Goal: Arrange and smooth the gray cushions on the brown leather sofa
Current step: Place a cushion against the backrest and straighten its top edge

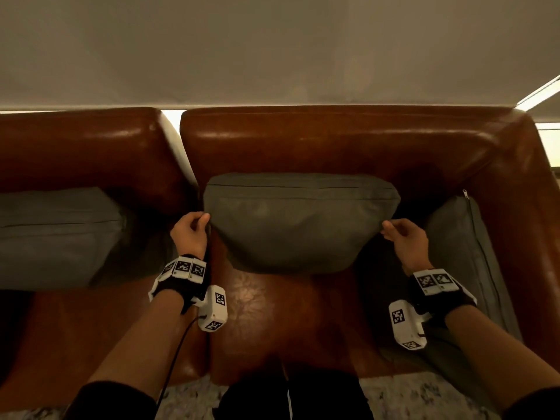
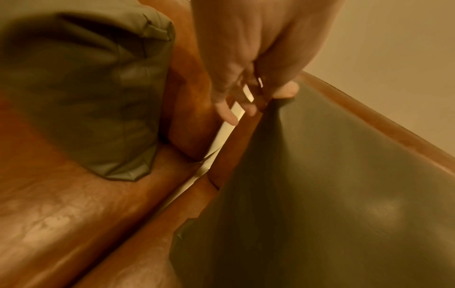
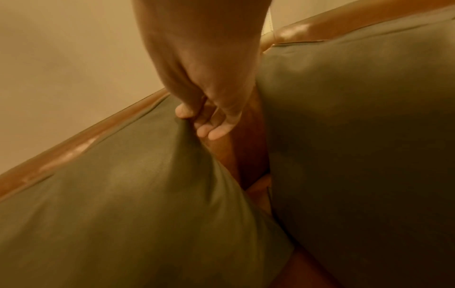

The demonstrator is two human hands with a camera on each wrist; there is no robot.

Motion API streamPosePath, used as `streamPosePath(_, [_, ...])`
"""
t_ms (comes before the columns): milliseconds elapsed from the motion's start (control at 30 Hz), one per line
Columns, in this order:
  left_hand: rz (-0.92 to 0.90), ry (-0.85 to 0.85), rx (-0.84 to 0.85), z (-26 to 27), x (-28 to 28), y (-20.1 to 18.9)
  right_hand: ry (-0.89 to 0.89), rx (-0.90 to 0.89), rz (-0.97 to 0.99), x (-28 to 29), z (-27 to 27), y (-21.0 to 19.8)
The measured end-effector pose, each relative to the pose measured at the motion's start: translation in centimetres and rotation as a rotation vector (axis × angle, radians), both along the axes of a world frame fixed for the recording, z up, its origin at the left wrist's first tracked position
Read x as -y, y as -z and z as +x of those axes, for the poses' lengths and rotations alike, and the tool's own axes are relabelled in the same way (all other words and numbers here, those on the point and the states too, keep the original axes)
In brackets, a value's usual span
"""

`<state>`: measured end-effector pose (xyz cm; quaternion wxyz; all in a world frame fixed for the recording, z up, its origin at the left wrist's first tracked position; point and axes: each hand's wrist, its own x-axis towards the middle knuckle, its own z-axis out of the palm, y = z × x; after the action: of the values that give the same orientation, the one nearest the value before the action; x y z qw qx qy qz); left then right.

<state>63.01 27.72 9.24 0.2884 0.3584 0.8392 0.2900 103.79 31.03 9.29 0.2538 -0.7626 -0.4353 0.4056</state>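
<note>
A gray cushion (image 1: 300, 222) leans upright against the backrest of the brown leather sofa (image 1: 333, 140), in the middle of the right seat. My left hand (image 1: 194, 228) pinches its left edge between thumb and fingers; the left wrist view shows the same middle cushion (image 2: 332, 185) and left hand (image 2: 246, 87). My right hand (image 1: 400, 234) pinches the cushion's right edge, pulling the fabric into a peak, as the right wrist view shows on the cushion (image 3: 123, 204) under the right hand (image 3: 204, 109). A second gray cushion (image 1: 57, 234) sits on the left seat, a third (image 1: 463, 256) leans on the right armrest.
A bright gap (image 1: 178, 140) separates the two sofa sections. A plain beige wall (image 1: 272, 47) rises behind the backrest. The leather seat (image 1: 272, 313) in front of the middle cushion is bare. Speckled floor (image 1: 409, 392) shows at the sofa's front edge, beside my dark trousers (image 1: 291, 395).
</note>
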Motion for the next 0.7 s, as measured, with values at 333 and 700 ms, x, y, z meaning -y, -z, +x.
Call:
streamPosePath(333, [-0.095,-0.055,0.120,-0.1,-4.8,-2.7,0.149,-0.142,-0.086,-5.9,0.1,-2.2])
streamPosePath(700, [-0.047,-0.023,-0.011,-0.6,-5.8,-2.3,0.095,-0.100,-0.005,-7.3,1.1,-1.5])
